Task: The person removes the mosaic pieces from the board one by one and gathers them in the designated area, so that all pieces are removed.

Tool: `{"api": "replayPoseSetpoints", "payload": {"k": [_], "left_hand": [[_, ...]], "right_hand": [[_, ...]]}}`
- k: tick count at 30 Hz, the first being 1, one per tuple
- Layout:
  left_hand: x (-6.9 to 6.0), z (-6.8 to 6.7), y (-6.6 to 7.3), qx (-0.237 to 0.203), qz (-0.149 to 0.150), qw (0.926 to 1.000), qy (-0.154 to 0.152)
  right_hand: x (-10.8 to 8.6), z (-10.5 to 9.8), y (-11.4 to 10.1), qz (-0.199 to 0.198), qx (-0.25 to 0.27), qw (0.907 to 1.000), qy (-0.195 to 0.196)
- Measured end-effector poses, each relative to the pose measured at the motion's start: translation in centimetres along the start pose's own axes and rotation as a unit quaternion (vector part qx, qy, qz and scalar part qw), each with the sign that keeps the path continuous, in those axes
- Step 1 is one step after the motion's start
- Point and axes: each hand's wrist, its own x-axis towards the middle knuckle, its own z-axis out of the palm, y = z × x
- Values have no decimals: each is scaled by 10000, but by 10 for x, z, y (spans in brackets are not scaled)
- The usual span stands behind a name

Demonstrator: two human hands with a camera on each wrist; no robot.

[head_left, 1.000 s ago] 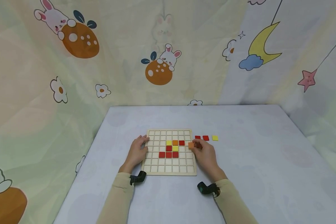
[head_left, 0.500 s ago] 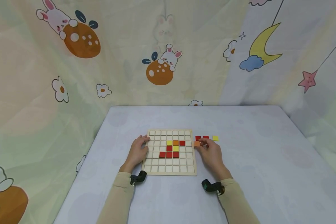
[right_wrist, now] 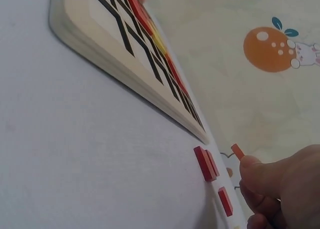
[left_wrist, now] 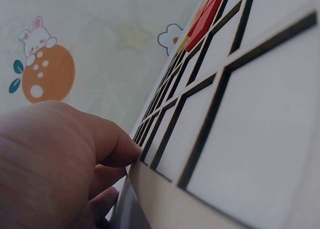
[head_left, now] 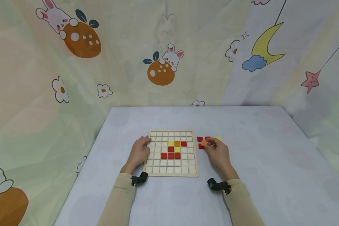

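In the head view my left hand (head_left: 136, 154) rests at the left edge of a wooden grid board (head_left: 155, 172). Its fingertips touch the frame, as the left wrist view shows near the thumb (left_wrist: 117, 144). Red, orange and yellow square tiles fill several middle cells, including a red tile (head_left: 170, 155). My right hand (head_left: 218, 155) pinches an orange tile (head_left: 204, 143) between thumb and fingertips. This tile is over the loose tiles right of the board and seems lifted in the right wrist view (right_wrist: 237, 151).
Beside the board's upper right lie loose red tiles (head_left: 200, 139) and a yellow tile (head_left: 217, 138) partly behind my right hand. The table (head_left: 271, 163) has a pale cover. A patterned cloth (head_left: 209, 72) hangs behind it.
My right hand has moved right from the board's right edge, carrying the orange tile over the loose tiles. A lower red tile now shows. The left hand and the board stay put.
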Motion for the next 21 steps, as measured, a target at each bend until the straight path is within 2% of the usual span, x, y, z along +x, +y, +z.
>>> {"api": "replayPoseSetpoints", "payload": {"k": [4,10,21], "left_hand": [[0,0,0,-9,-5,10000,-21],[0,0,-1,-11,-4,10000,-34],[-1,0,-1,-23,-39,10000,-48]], "right_hand": [[0,-5,2,80,77,9999,56],[4,-9,9,150,-123,9997,165],[5,-13,13,195,-186,9996,81]]}}
